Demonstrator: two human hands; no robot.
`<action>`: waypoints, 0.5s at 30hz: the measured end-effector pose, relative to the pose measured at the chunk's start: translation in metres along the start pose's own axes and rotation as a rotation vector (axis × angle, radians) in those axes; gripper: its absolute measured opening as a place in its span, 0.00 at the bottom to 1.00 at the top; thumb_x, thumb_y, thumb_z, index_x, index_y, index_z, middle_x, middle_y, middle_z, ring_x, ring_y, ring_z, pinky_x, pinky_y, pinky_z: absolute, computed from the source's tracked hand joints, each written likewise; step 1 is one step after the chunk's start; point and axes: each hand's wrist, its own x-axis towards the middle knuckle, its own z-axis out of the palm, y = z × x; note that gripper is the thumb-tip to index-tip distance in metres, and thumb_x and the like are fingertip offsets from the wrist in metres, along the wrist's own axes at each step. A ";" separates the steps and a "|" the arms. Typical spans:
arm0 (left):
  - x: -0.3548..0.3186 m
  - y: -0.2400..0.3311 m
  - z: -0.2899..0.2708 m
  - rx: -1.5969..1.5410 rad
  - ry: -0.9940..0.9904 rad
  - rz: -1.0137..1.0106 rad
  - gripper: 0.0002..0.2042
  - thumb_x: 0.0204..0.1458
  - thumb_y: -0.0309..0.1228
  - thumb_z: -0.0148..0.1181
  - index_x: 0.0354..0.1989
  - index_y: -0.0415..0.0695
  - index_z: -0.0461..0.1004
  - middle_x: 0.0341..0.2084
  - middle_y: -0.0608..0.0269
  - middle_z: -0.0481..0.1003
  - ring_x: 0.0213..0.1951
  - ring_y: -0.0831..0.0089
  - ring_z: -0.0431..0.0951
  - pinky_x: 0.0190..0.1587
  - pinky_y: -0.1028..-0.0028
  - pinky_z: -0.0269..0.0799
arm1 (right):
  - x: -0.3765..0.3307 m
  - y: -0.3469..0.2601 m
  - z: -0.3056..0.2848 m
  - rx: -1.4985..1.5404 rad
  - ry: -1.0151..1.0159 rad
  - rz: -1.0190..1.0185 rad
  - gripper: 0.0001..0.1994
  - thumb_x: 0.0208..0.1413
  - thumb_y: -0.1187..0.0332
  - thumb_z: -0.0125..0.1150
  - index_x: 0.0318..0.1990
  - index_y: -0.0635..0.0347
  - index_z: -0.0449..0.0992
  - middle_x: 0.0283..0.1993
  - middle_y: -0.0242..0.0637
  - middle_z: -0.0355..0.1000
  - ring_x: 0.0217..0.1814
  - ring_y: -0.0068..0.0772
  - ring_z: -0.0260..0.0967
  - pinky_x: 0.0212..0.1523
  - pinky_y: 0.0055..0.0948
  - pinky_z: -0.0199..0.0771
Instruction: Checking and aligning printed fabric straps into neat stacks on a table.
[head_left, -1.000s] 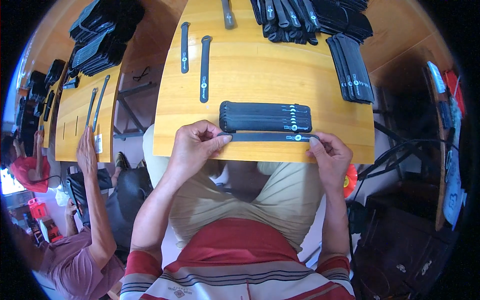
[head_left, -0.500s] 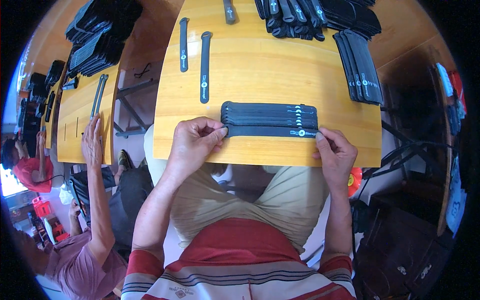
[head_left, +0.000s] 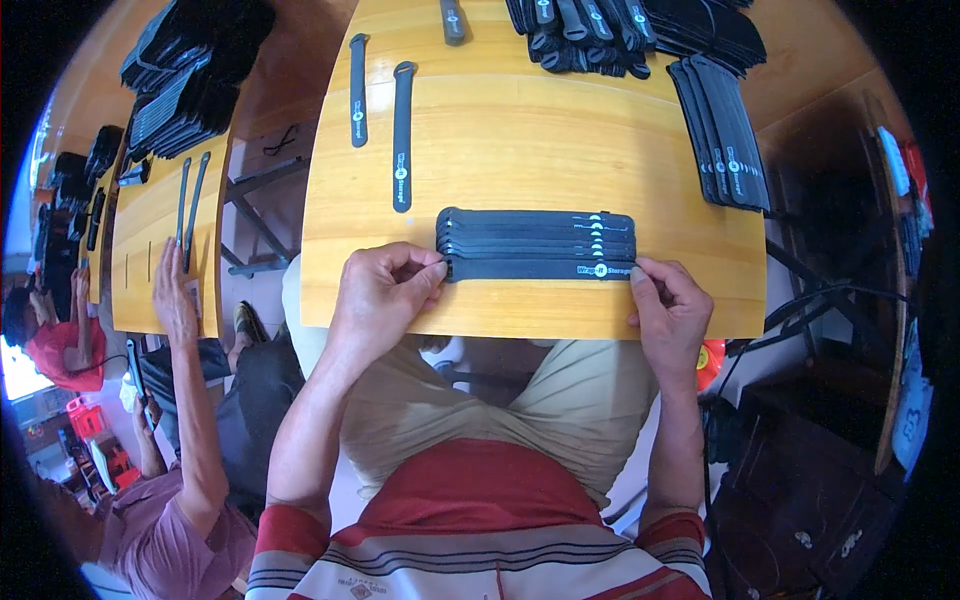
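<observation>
A row of overlapping black fabric straps [head_left: 535, 235] lies crosswise near the table's front edge, each with a white print towards its right end. The nearest strap [head_left: 515, 269] lies along the front of the row. Its left end, where the loop is, sits pinched between thumb and fingers of my left hand [head_left: 383, 295]. At the opposite end, my right hand [head_left: 674, 308] holds the strap's tip with thumb and curled fingers. Two single straps, a longer one [head_left: 402, 140] and a shorter one [head_left: 358, 92], lie lengthwise farther off on the left.
Another strap [head_left: 453, 22] lies at the far edge. Bundled straps [head_left: 580, 35] and a fanned pile [head_left: 715, 130] occupy the far right. To the left, a co-worker's hand [head_left: 175, 305] rests by two straps on a neighbouring table [head_left: 150, 215] with tall strap stacks [head_left: 185, 115].
Both my hands keep their hold, and the strap row hardly differs. The co-worker's hand on the left has drawn back a little towards the near side, and their two straps now lie farther apart.
</observation>
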 end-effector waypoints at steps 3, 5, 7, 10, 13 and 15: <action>0.000 0.002 0.001 0.017 0.015 -0.011 0.05 0.60 0.24 0.65 0.39 0.34 0.81 0.25 0.66 0.79 0.25 0.84 0.75 0.29 0.82 0.74 | 0.000 0.001 0.001 -0.015 0.005 0.015 0.06 0.60 0.77 0.64 0.41 0.71 0.81 0.33 0.36 0.75 0.24 0.19 0.69 0.23 0.22 0.69; 0.000 0.001 0.001 0.013 0.017 -0.012 0.05 0.60 0.24 0.65 0.38 0.34 0.81 0.24 0.66 0.79 0.25 0.84 0.75 0.28 0.82 0.73 | 0.000 0.000 0.001 -0.013 0.006 0.025 0.06 0.60 0.77 0.64 0.41 0.71 0.81 0.33 0.36 0.75 0.24 0.19 0.69 0.22 0.22 0.69; 0.000 0.002 0.001 0.010 0.021 -0.013 0.05 0.59 0.24 0.65 0.37 0.34 0.81 0.24 0.66 0.79 0.24 0.85 0.75 0.28 0.82 0.73 | 0.001 -0.003 0.002 -0.005 0.010 0.070 0.06 0.60 0.77 0.64 0.41 0.71 0.81 0.33 0.36 0.76 0.26 0.21 0.70 0.26 0.23 0.71; 0.001 0.001 0.000 0.010 0.025 -0.028 0.04 0.59 0.24 0.66 0.37 0.34 0.82 0.24 0.67 0.79 0.24 0.85 0.75 0.27 0.82 0.72 | 0.001 0.007 0.002 -0.049 0.028 -0.021 0.06 0.59 0.77 0.64 0.41 0.71 0.81 0.33 0.37 0.76 0.30 0.23 0.72 0.31 0.24 0.72; 0.001 0.000 0.001 -0.004 0.027 -0.004 0.04 0.59 0.24 0.66 0.37 0.35 0.82 0.24 0.67 0.79 0.24 0.85 0.75 0.27 0.82 0.72 | 0.001 0.006 0.002 -0.069 0.040 -0.007 0.05 0.58 0.78 0.64 0.40 0.70 0.82 0.33 0.39 0.77 0.32 0.25 0.73 0.35 0.24 0.73; 0.000 0.003 0.001 0.006 0.031 -0.013 0.04 0.59 0.24 0.67 0.37 0.35 0.82 0.24 0.67 0.79 0.24 0.85 0.75 0.28 0.82 0.73 | 0.001 0.005 0.003 -0.077 0.041 -0.013 0.06 0.58 0.78 0.65 0.40 0.70 0.82 0.33 0.39 0.77 0.32 0.25 0.73 0.35 0.24 0.73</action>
